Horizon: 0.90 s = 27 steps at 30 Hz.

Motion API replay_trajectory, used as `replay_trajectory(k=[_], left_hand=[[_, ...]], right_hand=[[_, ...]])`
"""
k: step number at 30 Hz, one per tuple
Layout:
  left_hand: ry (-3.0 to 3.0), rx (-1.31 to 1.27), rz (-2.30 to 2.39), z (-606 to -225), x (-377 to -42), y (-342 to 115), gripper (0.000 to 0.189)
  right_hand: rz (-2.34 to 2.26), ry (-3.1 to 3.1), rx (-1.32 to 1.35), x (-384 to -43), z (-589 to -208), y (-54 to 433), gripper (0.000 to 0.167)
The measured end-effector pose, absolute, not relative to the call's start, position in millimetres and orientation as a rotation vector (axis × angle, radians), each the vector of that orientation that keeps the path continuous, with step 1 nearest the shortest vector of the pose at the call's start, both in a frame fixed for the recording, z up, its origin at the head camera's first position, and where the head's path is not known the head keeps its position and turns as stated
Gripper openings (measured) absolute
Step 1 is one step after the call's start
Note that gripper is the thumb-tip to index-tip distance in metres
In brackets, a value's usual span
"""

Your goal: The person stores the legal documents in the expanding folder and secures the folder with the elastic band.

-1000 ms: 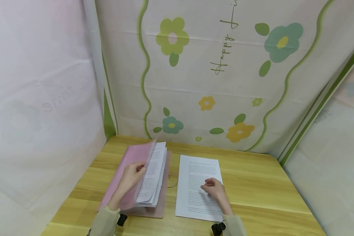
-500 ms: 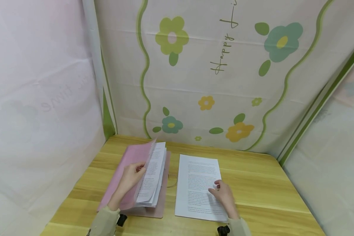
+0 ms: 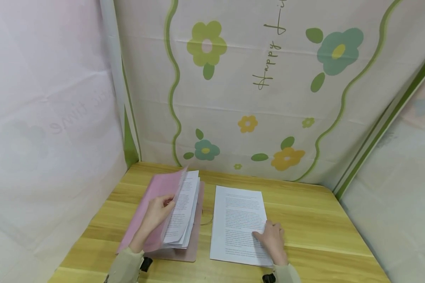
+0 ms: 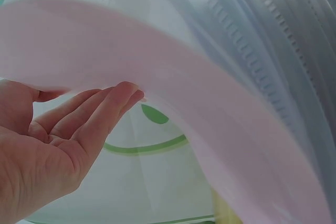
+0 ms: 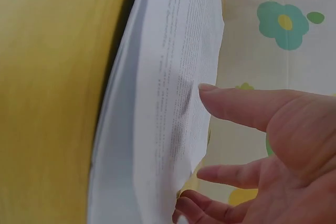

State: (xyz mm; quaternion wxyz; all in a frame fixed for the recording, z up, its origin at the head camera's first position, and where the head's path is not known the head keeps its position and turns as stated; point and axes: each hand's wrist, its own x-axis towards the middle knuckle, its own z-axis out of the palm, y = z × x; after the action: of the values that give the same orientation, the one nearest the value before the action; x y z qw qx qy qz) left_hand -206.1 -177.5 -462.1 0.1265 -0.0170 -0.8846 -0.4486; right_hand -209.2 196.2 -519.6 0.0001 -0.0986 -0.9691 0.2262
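On the left of the table lies a pink folder (image 3: 159, 184) with its cover lifted, showing clear sleeves with printed sheets (image 3: 189, 196). My left hand (image 3: 159, 212) holds the raised cover by its free edge; the left wrist view shows the fingertips (image 4: 126, 88) at the edge of the pink cover (image 4: 131, 51). To the right of the folder, a stack of printed paper (image 3: 237, 220) lies flat. My right hand (image 3: 273, 239) is at the stack's right edge, thumb over the top sheet and fingers beside the edge. Thumb and fingers stand spread apart in the right wrist view.
The wooden table (image 3: 315, 232) extends to the right of the papers. A flowered cloth wall (image 3: 226, 98) rises behind it, with white cloth sides at left and right. Between folder and stack lies a thin loop (image 3: 207, 222).
My right hand has moved right, from above the printed page to the stack's right edge, and lowered there. The left hand and the folder cover have stayed in place.
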Motion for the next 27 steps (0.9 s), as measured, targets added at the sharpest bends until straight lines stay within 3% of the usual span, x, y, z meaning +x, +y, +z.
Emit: replay_trajectory(k=[27], left_hand=[[-2.582, -0.040, -1.336, -462.5, -208.9, -178.7, 0.031]], right_hand=[[0.918, -3.012, -0.395, -220.6, -524.2, 205.8, 0.058]])
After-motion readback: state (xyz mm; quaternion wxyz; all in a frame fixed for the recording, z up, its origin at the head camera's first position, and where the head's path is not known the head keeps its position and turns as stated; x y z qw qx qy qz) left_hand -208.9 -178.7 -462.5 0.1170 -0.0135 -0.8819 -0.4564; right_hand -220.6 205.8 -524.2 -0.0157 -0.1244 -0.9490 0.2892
